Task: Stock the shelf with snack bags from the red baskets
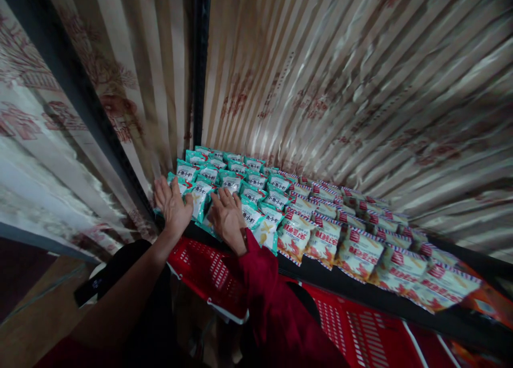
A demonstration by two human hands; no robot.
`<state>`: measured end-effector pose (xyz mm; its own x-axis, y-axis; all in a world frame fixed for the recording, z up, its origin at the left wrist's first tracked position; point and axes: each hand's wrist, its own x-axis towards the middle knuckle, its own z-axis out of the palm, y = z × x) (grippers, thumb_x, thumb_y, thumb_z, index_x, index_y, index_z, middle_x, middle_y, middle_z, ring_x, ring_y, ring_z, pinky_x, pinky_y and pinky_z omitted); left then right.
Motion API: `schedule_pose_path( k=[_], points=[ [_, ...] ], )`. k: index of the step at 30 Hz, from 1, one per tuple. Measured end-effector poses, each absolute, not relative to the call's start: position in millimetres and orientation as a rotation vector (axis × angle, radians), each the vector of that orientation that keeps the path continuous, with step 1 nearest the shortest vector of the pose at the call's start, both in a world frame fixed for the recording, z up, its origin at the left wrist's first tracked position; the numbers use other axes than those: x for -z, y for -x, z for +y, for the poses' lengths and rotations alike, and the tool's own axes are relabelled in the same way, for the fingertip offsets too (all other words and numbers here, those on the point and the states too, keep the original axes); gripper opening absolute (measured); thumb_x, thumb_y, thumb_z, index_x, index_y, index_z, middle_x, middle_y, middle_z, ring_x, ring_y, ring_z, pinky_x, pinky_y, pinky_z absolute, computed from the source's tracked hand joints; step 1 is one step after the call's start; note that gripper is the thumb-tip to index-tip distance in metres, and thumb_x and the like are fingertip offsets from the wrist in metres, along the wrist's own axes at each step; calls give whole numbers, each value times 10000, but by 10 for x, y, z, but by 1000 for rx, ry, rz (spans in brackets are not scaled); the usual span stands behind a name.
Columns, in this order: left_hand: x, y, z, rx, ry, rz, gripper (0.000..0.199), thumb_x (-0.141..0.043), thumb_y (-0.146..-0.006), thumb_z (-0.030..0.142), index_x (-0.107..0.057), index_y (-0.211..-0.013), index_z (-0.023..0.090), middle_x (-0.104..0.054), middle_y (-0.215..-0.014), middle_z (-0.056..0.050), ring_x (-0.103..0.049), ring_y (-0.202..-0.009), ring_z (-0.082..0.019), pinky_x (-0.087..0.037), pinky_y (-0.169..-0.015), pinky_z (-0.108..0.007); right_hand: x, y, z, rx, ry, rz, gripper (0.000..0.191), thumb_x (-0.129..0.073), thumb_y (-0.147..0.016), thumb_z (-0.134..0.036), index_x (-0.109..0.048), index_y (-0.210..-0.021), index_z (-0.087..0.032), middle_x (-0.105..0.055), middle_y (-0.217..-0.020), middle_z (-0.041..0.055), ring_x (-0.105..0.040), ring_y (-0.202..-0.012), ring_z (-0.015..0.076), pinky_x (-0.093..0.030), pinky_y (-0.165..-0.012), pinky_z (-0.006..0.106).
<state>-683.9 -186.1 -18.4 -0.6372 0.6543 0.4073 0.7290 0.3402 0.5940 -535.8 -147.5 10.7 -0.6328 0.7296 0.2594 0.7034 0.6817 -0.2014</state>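
Teal bags [251, 193] stand in rows on a black shelf [323, 278], under and beyond the fingers of both hands. The left hand [175, 205] is at the left end, its thumb apart from the fingers; the right hand [228, 218] lies over the front bags, fingers slightly bent. Whether either hand grasps a bag, I cannot tell. White bags [359, 250] are to the right of the right fingers, and red baskets [212, 274] are below both hands.
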Motion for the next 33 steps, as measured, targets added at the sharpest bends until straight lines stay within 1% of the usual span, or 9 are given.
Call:
schedule_pose_path(
  k=[2, 5, 8, 14, 18, 22, 26, 30, 33],
  points=[
    [248, 6867, -1954, 1184, 1292, -2495, 604, -503, -829, 272, -367, -1396, 117, -189, -1540, -183, -79, -1430, -352, -167, -1128, -563, -121, 5443, -1452, -136, 1149, -2578, 425, -417, -927, -256, -488, -1332, -150, -433, -1440, 146, -309, -1379, 265, -212, -1116, 452],
    [351, 6876, -2055, 1140, 1317, -2580, 619, -508, -828, 263, -357, -1401, 84, -200, -1527, -219, -103, -1422, -371, -187, -1115, -570, -107, 5525, -1429, -169, 1160, -2568, 430, -401, -932, -259, -484, -1338, -142, -437, -1437, 145, -309, -1377, 268, -213, -1115, 448],
    [426, 6877, -2072, 1100, 1317, -2643, 656, -502, -835, 258, -306, -1427, 55, -201, -1517, -248, -111, -1420, -372, -165, -1127, -546, -71, 5553, -1398, -188, 1157, -2562, 430, -411, -921, -250, -499, -1325, -132, -440, -1434, 146, -309, -1375, 278, -212, -1115, 448],
    [517, 6879, -2005, 1149, 1294, -2622, 675, -482, -847, 266, -254, -1451, 70, -173, -1527, -243, -107, -1426, -348, -134, -1132, -548, -25, 5561, -1332, -188, 1129, -2566, 412, -431, -908, -239, -530, -1294, -133, -469, -1409, 151, -318, -1371, 276, -250, -1103, 446],
    [549, 6863, -2008, 1137, 1315, -2519, 688, -488, -845, 274, -248, -1449, 47, -160, -1528, -248, -69, -1429, -350, -121, -1133, -553, 19, 5527, -1394, -187, 1113, -2498, 416, -458, -881, -209, -543, -1279, -129, -436, -1430, 165, -299, -1378, 301, -285, -1084, 488],
    [559, 6780, -2031, 1116, 1463, -2320, 630, -462, -869, 271, -279, -1448, 101, -109, -1553, -198, -34, -1435, -335, -132, -1131, -562, 85, 5386, -1524, -181, 1079, -2419, 449, -447, -862, -175, -523, -1298, -97, -383, -1455, 197, -284, -1382, 317, -325, -1072, 508],
    [543, 6615, -2044, 1060, 1625, -2154, 558, -429, -897, 260, -329, -1431, 130, -71, -1562, -173, -20, -1437, -324, -135, -1132, -560, 165, 5236, -1618, -168, 1050, -2383, 434, -418, -874, -171, -528, -1276, -52, -408, -1419, 231, -316, -1369, 309, -352, -1085, 489],
    [560, 6464, -2038, 1015, 1751, -2084, 526, -427, -901, 236, -352, -1419, 187, -73, -1569, -135, -6, -1439, -305, -158, -1132, -554, 289, 5181, -1642, -188, 998, -2382, 420, -400, -879, -165, -528, -1266, -63, -467, -1372, 211, -335, -1363, 283, -357, -1102, 474],
    [619, 6420, -2013, 998, 1807, -2100, 503, -407, -905, 211, -366, -1407, 197, -123, -1565, -124, 5, -1441, -275, -160, -1140, -540, 356, 5185, -1649, -211, 986, -2378, 410, -381, -889, -162, -532, -1264, -98, -483, -1366, 195, -338, -1363, 283, -369, -1091, 504]
  ],
)
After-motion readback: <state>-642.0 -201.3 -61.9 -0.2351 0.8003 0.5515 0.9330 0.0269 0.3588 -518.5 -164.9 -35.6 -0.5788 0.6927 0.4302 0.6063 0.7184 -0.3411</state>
